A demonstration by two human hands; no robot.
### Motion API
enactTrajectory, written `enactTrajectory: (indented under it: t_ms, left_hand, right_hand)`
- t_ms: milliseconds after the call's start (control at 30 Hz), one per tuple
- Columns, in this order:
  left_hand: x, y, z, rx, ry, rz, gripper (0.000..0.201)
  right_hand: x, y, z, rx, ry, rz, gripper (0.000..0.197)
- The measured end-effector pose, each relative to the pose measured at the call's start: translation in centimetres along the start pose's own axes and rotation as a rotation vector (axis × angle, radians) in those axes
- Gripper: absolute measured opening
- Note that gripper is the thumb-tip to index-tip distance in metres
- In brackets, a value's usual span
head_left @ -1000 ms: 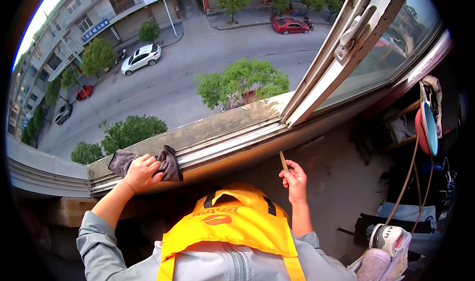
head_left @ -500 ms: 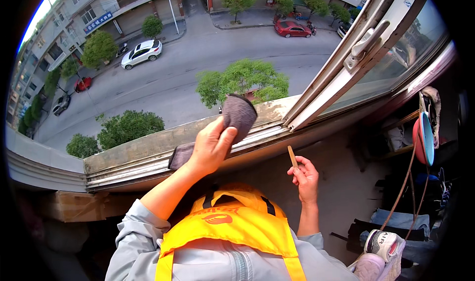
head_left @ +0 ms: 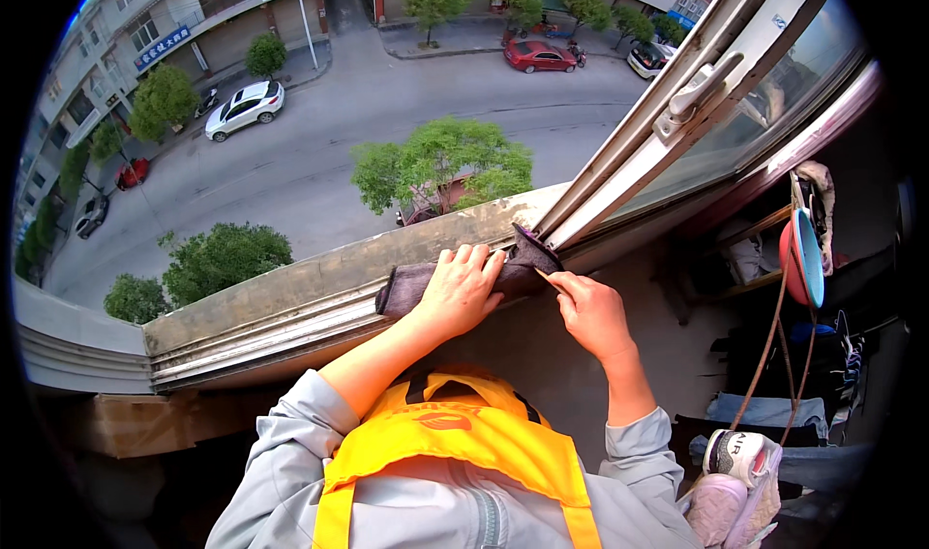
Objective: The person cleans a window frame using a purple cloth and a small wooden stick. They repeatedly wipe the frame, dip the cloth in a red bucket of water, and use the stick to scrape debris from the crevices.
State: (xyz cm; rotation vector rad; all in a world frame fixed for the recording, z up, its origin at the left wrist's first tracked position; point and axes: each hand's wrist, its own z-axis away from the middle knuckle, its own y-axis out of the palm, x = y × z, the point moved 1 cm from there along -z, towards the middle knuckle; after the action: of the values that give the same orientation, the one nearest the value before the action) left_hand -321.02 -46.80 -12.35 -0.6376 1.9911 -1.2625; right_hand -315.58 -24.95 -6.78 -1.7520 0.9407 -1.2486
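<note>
Lowered since half a second ago, the grey cloth point(head_left: 406, 290) lies bunched on the window track point(head_left: 271, 333) beneath my left grip point(head_left: 463, 286), its right end just beside the sash point(head_left: 619, 177); my right grip point(head_left: 592, 315) has come in close. From afar I see the left fingers over the cloth but cannot tell whether they clamp it. The right is pinched on a thin tan stick point(head_left: 551, 279) at the cloth's edge. Beyond both grips stand a leafy tree point(head_left: 445, 160) and, farther, a red car point(head_left: 539, 57).

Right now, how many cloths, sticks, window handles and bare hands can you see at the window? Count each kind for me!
Gray cloth: 1
Thin tan stick: 1
Window handle: 1
Left hand and right hand: 2
Total: 5
</note>
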Motion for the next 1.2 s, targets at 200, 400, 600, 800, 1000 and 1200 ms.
enactTrajectory:
  t_ms: [200, 400, 600, 800, 1000, 1200]
  left_hand:
    - [0.4, 0.1, 1.0, -0.073, 0.048, -0.001, 0.058]
    - [0.8, 0.2, 1.2, -0.123, 0.079, 0.001, 0.053]
    - [1.3, 1.1, 1.6, -0.144, 0.054, 0.006, 0.031]
    - [2.4, -0.9, 5.2, -0.182, 0.100, -0.097, 0.025]
    - [8.5, -7.7, 18.1, -0.193, -0.048, -0.165, 0.028]
    - [13.1, -12.7, 31.8, -0.313, -0.398, -0.378, 0.039]
  right_hand:
    - [0.0, -2.5, -3.3, 0.140, -0.143, 0.385, 0.016]
    - [2.6, -2.6, -7.1, 0.363, -0.286, 0.611, 0.014]
    - [4.7, -1.2, -11.1, 0.736, -0.285, 0.719, 0.014]
    - [4.9, -0.2, -13.8, 0.898, -0.315, 0.489, 0.028]
    - [14.7, 5.1, -13.8, 1.039, -0.496, 0.103, 0.027]
    - [28.5, 12.1, -10.4, 0.988, -0.748, -0.024, 0.021]
